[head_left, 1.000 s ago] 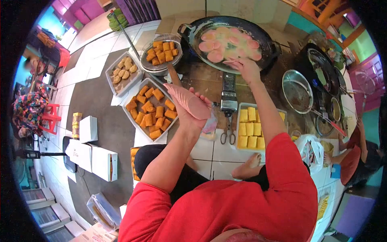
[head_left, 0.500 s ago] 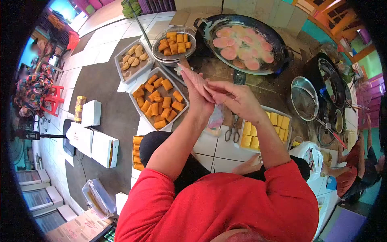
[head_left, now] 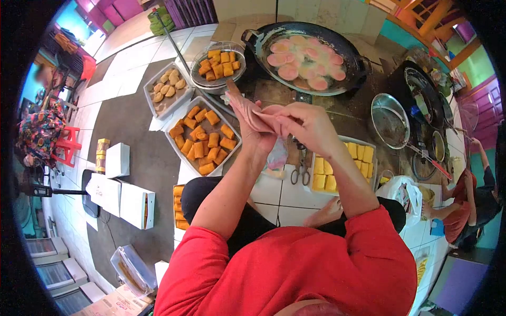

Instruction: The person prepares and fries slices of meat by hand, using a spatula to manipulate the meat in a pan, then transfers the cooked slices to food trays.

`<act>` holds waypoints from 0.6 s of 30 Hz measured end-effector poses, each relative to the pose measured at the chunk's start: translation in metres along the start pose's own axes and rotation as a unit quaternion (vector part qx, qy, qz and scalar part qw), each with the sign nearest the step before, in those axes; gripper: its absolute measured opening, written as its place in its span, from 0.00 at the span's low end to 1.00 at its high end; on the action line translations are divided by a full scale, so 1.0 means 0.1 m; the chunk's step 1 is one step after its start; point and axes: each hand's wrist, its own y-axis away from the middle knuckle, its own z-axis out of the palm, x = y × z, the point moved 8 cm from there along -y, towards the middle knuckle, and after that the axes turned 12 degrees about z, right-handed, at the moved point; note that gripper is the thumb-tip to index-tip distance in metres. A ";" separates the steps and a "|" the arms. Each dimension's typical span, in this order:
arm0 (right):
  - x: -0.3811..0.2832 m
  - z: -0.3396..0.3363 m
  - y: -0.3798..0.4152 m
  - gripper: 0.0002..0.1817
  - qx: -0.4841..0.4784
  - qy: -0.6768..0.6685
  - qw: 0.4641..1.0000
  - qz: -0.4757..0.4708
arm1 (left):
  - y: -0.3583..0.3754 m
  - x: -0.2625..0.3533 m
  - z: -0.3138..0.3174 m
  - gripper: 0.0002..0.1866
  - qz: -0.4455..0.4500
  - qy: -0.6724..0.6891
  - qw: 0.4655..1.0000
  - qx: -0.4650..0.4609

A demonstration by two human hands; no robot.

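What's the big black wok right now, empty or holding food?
Holding food: many round pink slices lie across the middle of the wok.

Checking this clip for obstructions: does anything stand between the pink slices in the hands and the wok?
Nothing visible does. The pink round slices are in the left hand and right hand; towards the wok, mainly low wooden boarding lies between.

A head-worn camera looks forward and down over the wearer's red shirt (head_left: 284, 263), close above both hands (head_left: 311, 129), its wide round view reaching the pan (head_left: 354, 57).
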 end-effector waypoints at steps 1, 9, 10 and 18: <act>0.08 -0.06 -0.03 0.11 0.036 -0.012 0.999 0.012 | 0.03 -0.01 0.03 0.29 -0.004 -0.005 1.000 -0.015; 1.18 -0.77 -0.50 0.07 0.231 0.057 0.971 0.029 | -0.19 -0.04 -0.28 0.22 -0.024 0.023 0.998 0.048; 1.33 -0.88 -0.58 0.08 0.240 0.099 0.966 0.013 | -0.17 -0.04 -0.25 0.22 -0.011 0.014 0.999 0.044; 2.90 -1.39 -0.90 0.11 0.192 0.418 0.888 0.025 | -0.14 -0.01 0.15 0.23 0.027 -0.030 0.999 -0.015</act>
